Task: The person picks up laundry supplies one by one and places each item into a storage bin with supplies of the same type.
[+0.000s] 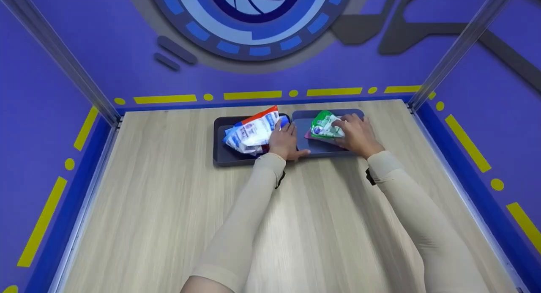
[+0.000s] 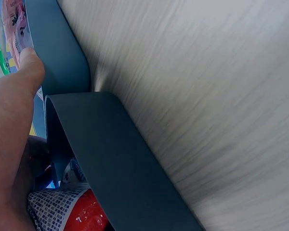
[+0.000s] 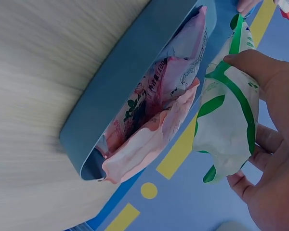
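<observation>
My right hand (image 1: 357, 135) pinches a green-and-white packet (image 3: 231, 101) between thumb and fingers. It hangs over the dark right tray (image 1: 301, 126). Below it in that tray, several pink packets (image 3: 156, 96) lean together, as the right wrist view shows. My left hand (image 1: 285, 141) lies at the right end of the left tray (image 1: 219, 145), fingers fairly straight against a white, blue and red packet (image 1: 255, 132). Its thumb (image 2: 32, 65) reaches out to the right tray's near rim. A red packet end (image 2: 86, 214) shows inside the left tray, partly covered by my hand.
Both trays stand side by side on a pale wood-grain table (image 1: 169, 200), near its back edge. A purple wall (image 1: 236, 79) with yellow marks rises behind, and side walls with metal corner posts (image 1: 460, 52) enclose the table.
</observation>
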